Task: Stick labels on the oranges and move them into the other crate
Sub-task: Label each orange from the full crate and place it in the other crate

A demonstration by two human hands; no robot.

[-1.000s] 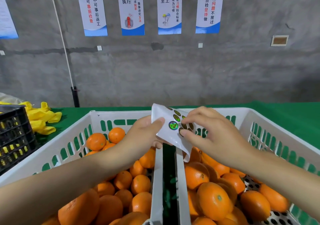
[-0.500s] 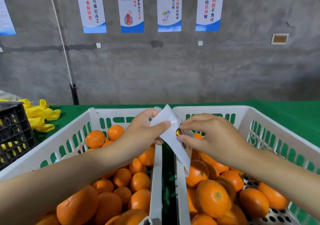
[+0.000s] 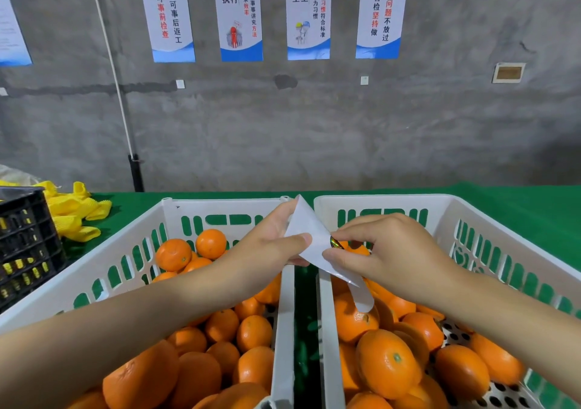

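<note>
Since a second earlier, the label sheet (image 3: 303, 224) had turned from face-on, with several round stickers showing, to nearly edge-on. Its blank back now faced the camera at the centre of the frame, above the gap between the two white crates. The left hand (image 3: 270, 245) pinched the sheet, thumb pressed on its near face and fingers behind. The right hand (image 3: 393, 251) kept a narrow pinch, thumb and forefinger closed on one dark round label (image 3: 335, 242) at the sheet's right edge; whether it had come fully free could not be told. Oranges (image 3: 174, 254) filled the lower-left crate (image 3: 220, 203) and the lower-right crate (image 3: 380, 200), none yet in hand. To peel well, it seemed best to bend the backing sharply away so the label's rim lifted by itself, and to grip only that rim so the glue stayed clean. Drawing it off slowly, with the left thumb close by, would likely stop the paper flapping or tearing.
</note>
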